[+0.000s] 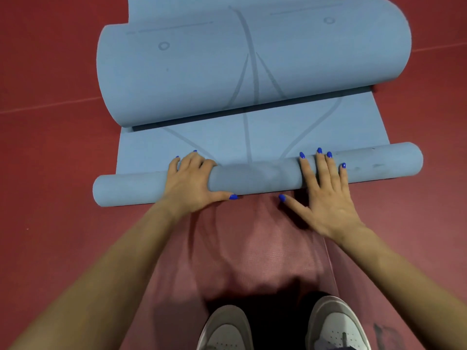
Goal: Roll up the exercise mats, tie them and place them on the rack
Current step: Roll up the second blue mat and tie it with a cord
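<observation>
A: The red floor (50,147) is seen first, wide and bare-looking on either side, and on it a blue exercise mat (252,137) is laid out, running away from the person.

B: And a big loose curl (240,66) is shown at the far end, where the mat's far portion is arched over onto itself.

A: Nearer in, a tight roll (255,175) has been formed at the close edge. Its long axis is laid crosswise, left to right, slightly tilted, with both ends stuck out well past the hands.

B: The left hand (192,183) is wrapped over the roll, fingers curled across the top and the thumb tucked under the near side.

A: The right hand (326,195) is laid flatter, fingers spread over the crest, thumb pointed inward along the floor beside the roll.

B: So the roll is sat directly under the fingers, and the unrolled stretch lies straight ahead of the fingertips. Both hands are placed about equally near.

A: A forward push, away from the shoes (278,327), is what would likely be called for.
</observation>
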A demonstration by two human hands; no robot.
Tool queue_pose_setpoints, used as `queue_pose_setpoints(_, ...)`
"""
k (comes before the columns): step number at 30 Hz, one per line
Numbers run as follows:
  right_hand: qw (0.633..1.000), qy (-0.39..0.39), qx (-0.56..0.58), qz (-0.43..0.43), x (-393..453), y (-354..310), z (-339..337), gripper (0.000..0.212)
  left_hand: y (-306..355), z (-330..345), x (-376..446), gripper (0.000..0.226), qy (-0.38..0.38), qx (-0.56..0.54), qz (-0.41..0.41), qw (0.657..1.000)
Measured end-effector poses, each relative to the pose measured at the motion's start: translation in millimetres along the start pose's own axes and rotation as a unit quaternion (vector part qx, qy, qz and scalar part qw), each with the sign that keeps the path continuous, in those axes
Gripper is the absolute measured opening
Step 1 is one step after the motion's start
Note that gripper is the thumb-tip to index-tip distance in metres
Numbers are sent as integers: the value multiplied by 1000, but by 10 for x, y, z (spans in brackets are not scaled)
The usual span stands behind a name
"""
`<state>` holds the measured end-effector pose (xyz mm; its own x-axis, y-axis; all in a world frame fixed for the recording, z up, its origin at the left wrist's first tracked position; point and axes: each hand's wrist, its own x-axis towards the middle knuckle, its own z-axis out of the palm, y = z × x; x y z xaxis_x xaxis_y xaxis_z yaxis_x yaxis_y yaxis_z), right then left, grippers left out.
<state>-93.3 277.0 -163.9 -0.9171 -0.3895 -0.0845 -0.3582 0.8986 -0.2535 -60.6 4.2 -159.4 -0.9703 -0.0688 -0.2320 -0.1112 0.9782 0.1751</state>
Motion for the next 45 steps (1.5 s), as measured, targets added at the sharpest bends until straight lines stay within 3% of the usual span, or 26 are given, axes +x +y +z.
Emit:
queue_pose_setpoints(3,999,-34,-3,6,261,53,-33,104,-42,-80,97,121,23,-38,-3,999)
queue_pose_setpoints(9,997,-61,-42,-3,577,45,-83,105,-13,134,-134,89,73,54,17,996)
queue_pose_setpoints(15,994,-50,-78,-58,790,137,-129,117,-109,170,-70,90,81,34,14,996)
queue_pose_setpoints(19,982,-39,-131,-127,891,184,-157,109,-101,43,143,87,50,46,-12,998)
queue_pose_setpoints(23,964,-121,-198,-129,1035,141,-272,105,-139,-25,262,98,-4,58,-19,998)
queue_pose_setpoints(27,964,-144,-187,-119,1162,92,-347,88,-147,-97,350,92,-10,100,-15,995)
queue_pose_setpoints(32,968,-143,-163,-123,1104,108,-385,83,-180,-128,344,84,-20,111,9,994)
queue_pose_setpoints(34,970,-146,-150,-126,990,126,-384,82,-200,-97,253,85,6,132,36,991)
queue_pose_setpoints(38,971,-137,-147,-130,655,133,-362,85,-212,63,-45,88,130,133,99,977)
queue_pose_setpoints(42,968,-154,-138,-144,285,162,-333,87,-142,149,-390,92,148,119,127,974)
queue_pose_setpoints(45,971,-127,-122,-159,16,204,-257,92,-84,179,-634,92,129,118,129,976)
